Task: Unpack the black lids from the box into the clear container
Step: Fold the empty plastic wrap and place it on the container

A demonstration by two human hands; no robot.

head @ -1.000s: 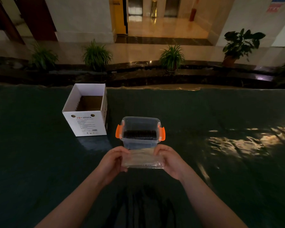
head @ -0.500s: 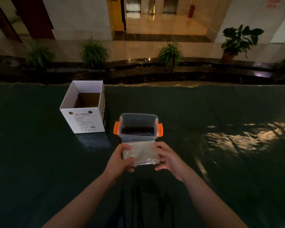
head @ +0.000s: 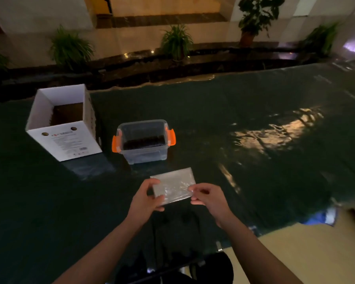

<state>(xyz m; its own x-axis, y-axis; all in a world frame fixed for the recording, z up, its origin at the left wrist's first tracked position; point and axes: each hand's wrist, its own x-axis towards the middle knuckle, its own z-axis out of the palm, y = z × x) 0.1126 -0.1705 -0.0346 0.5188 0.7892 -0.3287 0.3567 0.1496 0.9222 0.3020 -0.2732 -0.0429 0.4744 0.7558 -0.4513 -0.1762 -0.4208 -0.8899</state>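
Outdoors-like: dark green tabletop, potted plants behind.

Both forearms are bare from the wrists back to the frame's lower edge, with no sleeve showing. The left hand and right hand wear no gloves. The dim light hides any finer detail.

Bare forearms reaching forward, converging ahead of the body; left hand gripping with curled fingers and thumb, right hand pinching between thumb and fingertips, both raised off the surface.
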